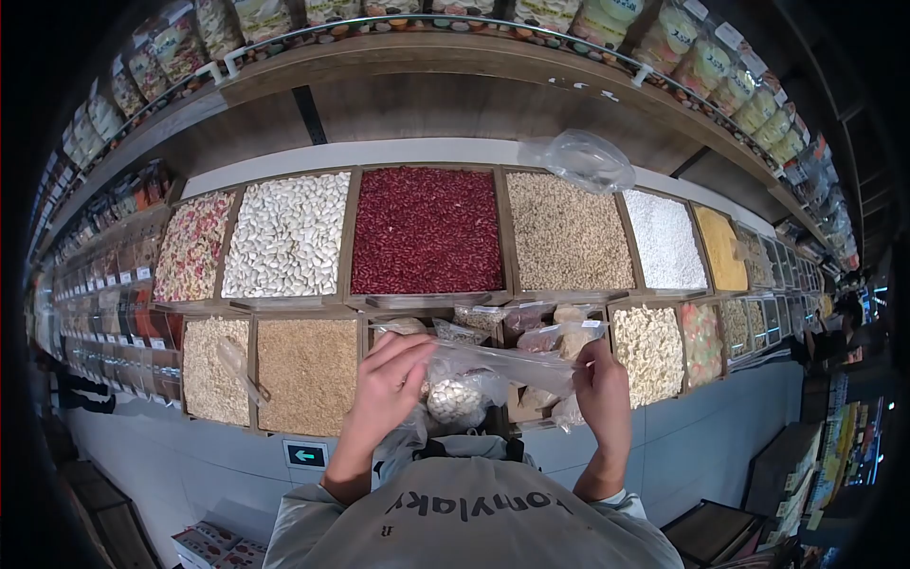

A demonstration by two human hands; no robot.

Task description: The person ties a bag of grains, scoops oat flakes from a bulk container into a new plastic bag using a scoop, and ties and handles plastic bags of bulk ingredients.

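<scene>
Between my hands a clear plastic bag (512,363) is stretched sideways by its top edge. White beans (456,402) show through its lower left part. My left hand (387,381) is closed on the left end of that edge, fingers pointing right. At the other end, my right hand (601,391) pinches the plastic in a closed grip. Behind and below the bag, several filled bags (569,339) lie in a wooden bin, partly hidden by it and by my hands.
Bins of large white beans (286,234), red beans (426,230) and tan beans (569,232) form the back row. A clear scoop (242,372) lies across the front left bin. A clear plastic container (592,161) sits on the back ledge, below a shelf of packets (704,63).
</scene>
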